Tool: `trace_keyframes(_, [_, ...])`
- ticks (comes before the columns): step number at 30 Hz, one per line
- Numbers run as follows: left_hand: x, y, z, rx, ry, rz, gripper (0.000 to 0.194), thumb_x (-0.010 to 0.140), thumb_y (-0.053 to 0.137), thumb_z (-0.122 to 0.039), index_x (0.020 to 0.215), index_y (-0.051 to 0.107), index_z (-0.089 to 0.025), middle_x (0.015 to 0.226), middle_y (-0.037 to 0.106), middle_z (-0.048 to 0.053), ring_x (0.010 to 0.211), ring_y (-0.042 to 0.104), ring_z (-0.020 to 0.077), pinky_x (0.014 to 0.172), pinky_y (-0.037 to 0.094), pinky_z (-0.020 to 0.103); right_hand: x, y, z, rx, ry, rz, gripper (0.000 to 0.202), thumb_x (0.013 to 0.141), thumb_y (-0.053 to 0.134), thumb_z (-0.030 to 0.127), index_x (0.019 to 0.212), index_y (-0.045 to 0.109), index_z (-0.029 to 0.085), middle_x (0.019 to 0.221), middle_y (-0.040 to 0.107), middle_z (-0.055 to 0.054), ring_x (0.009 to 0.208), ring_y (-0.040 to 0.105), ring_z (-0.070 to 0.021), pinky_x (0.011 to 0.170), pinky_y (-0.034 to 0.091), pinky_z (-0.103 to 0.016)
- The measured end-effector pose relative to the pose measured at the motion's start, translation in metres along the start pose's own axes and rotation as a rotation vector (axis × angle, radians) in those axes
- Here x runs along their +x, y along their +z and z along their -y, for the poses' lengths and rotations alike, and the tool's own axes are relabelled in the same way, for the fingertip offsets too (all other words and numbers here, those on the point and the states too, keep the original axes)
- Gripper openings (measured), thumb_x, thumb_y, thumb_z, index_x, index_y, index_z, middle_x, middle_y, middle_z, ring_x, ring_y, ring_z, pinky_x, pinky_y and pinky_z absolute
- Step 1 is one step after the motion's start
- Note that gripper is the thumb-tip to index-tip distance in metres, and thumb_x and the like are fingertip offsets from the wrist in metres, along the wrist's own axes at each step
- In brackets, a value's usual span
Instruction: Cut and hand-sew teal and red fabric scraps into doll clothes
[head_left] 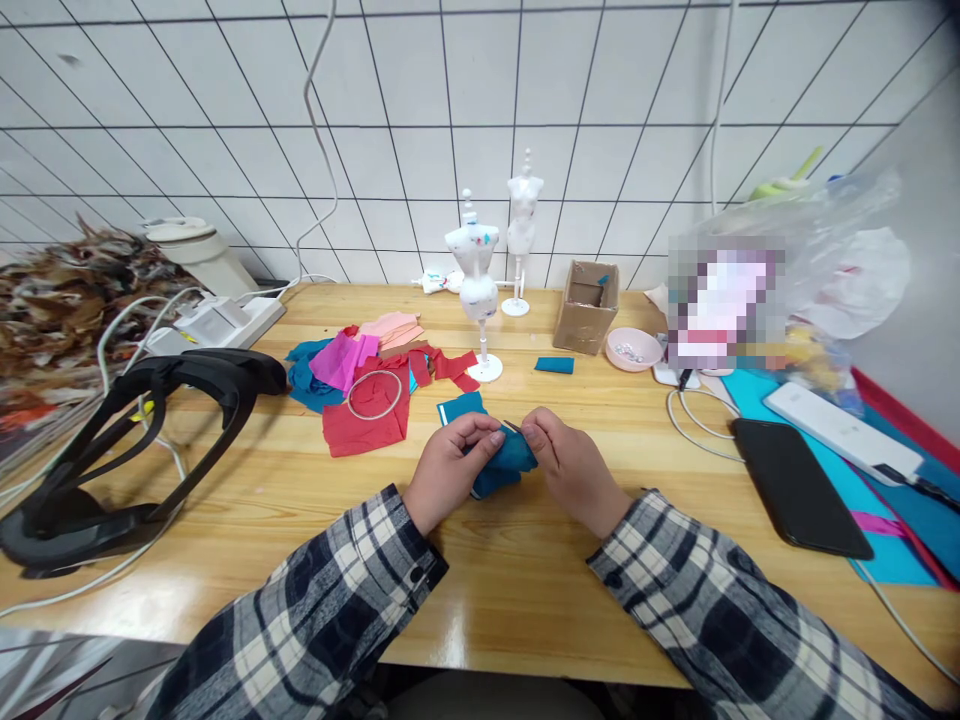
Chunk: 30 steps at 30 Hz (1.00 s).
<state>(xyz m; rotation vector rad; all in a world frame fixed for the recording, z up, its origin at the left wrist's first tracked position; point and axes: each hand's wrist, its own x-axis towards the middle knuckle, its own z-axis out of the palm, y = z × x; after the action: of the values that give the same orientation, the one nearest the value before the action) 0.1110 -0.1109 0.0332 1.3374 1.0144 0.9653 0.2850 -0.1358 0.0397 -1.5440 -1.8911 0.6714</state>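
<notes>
In the middle of the wooden table point(465, 620), my left hand point(454, 465) pinches a teal cloth point(504, 468) between thumb and fingers. My right hand point(570, 462) is closed at the cloth's right side, its thumb and index finger pressed together on a thin dark item too small to name. The cloth hangs in folds between both hands, with a white strip along its left edge. Two small white mannequins, a front one point(478, 275) and a back one point(523, 215), stand upright on round bases beyond my hands. A small teal piece point(554, 365) lies behind my right hand.
Coloured scraps, including a red cloth point(375, 430) under a hoop point(352, 408), lie left of centre. A black headset frame point(225, 400) is at the left. Towards the right are a cardboard box point(581, 325), a pink bowl point(634, 366), a black phone point(799, 485) and a white power bank point(840, 430).
</notes>
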Motion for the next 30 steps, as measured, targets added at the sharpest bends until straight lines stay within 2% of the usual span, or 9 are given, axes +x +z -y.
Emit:
trace_keyframes(2, [-0.003, -0.001, -0.002, -0.005, -0.002, 0.041, 0.033, 0.076, 0.069, -0.046, 0.091, 0.064, -0.016, 0.074, 0.065, 0.001, 0.067, 0.060, 0.0137, 0.063, 0.048, 0.025, 0.002, -0.005, -0.004, 0.014, 0.014, -0.039, 0.034, 0.099, 0.026, 0.048, 0.087, 0.047, 0.024, 0.069, 0.059, 0.001, 0.062, 0.055, -0.0177, 0.058, 0.035, -0.026])
trace_keyframes(5, [-0.010, -0.002, -0.008, 0.024, 0.026, 0.336, 0.040, 0.085, 0.060, -0.046, 0.114, 0.064, -0.019, 0.089, 0.072, 0.007, 0.082, 0.067, 0.0200, 0.074, 0.051, 0.031, 0.009, -0.021, -0.020, -0.066, 0.055, -0.076, 0.030, 0.098, 0.031, 0.047, 0.096, 0.050, 0.024, 0.076, 0.063, -0.001, 0.067, 0.059, -0.0190, 0.059, 0.036, -0.027])
trace_keyframes(8, [-0.015, -0.003, -0.011, 0.223, 0.221, 0.532, 0.041, 0.093, 0.049, -0.036, 0.132, 0.055, -0.025, 0.117, 0.069, 0.011, 0.108, 0.063, 0.0235, 0.092, 0.048, 0.037, 0.018, -0.037, -0.044, -0.282, 0.078, -0.067, 0.022, 0.092, 0.049, 0.043, 0.098, 0.053, 0.022, 0.086, 0.065, -0.004, 0.073, 0.059, -0.0209, 0.060, 0.037, -0.029])
trace_keyframes(11, [-0.009, -0.010, -0.010, 0.543, 0.441, 0.389, 0.036, 0.093, 0.049, -0.027, 0.127, 0.060, -0.028, 0.112, 0.070, 0.007, 0.104, 0.063, 0.0215, 0.094, 0.046, 0.036, 0.024, -0.044, -0.065, -0.440, 0.029, -0.045, 0.017, 0.087, 0.058, 0.036, 0.094, 0.059, 0.021, 0.092, 0.064, -0.008, 0.085, 0.059, -0.0233, 0.068, 0.039, -0.031])
trace_keyframes(15, [0.011, -0.036, -0.007, 0.916, 0.499, 0.297, 0.030, 0.089, 0.055, -0.028, 0.117, 0.066, -0.025, 0.121, 0.064, 0.009, 0.115, 0.055, 0.0258, 0.102, 0.039, 0.042, 0.026, -0.042, -0.078, -0.501, -0.009, -0.007, 0.016, 0.085, 0.062, 0.032, 0.097, 0.065, 0.022, 0.093, 0.064, -0.007, 0.092, 0.058, -0.0245, 0.077, 0.041, -0.034])
trace_keyframes(20, [0.025, -0.068, -0.004, 1.214, 0.228, -0.108, 0.045, 0.086, 0.055, -0.045, 0.121, 0.061, -0.018, 0.113, 0.062, 0.015, 0.110, 0.053, 0.0318, 0.093, 0.040, 0.046, 0.025, -0.042, -0.077, -0.521, 0.017, -0.026, 0.017, 0.085, 0.059, 0.025, 0.101, 0.066, 0.021, 0.100, 0.065, -0.010, 0.097, 0.057, -0.0271, 0.083, 0.042, -0.039])
trace_keyframes(22, [0.026, -0.074, -0.003, 1.320, 0.098, -0.189, 0.048, 0.081, 0.060, -0.052, 0.115, 0.064, -0.019, 0.108, 0.062, 0.015, 0.109, 0.052, 0.0362, 0.090, 0.037, 0.051, 0.023, -0.042, -0.071, -0.530, 0.001, -0.102, 0.026, 0.084, 0.061, 0.024, 0.109, 0.064, 0.019, 0.111, 0.063, -0.013, 0.106, 0.054, -0.0303, 0.088, 0.042, -0.043])
trace_keyframes(26, [0.027, -0.073, -0.001, 1.269, 0.038, -0.169, 0.023, 0.079, 0.063, -0.044, 0.088, 0.069, -0.023, 0.100, 0.065, 0.009, 0.105, 0.052, 0.0333, 0.090, 0.033, 0.051, 0.018, -0.031, -0.052, -0.391, -0.106, -0.082, 0.030, 0.088, 0.056, 0.029, 0.115, 0.061, 0.017, 0.115, 0.063, -0.013, 0.110, 0.054, -0.0285, 0.096, 0.041, -0.043])
trace_keyframes(30, [0.028, -0.064, 0.001, 0.883, 0.092, -0.087, 0.022, 0.084, 0.058, -0.040, 0.081, 0.064, -0.019, 0.092, 0.067, 0.006, 0.092, 0.058, 0.0244, 0.083, 0.041, 0.038, 0.012, -0.007, -0.034, -0.195, -0.170, 0.041, 0.045, 0.088, 0.058, 0.039, 0.127, 0.053, 0.016, 0.120, 0.061, -0.011, 0.109, 0.056, -0.0249, 0.097, 0.043, -0.041])
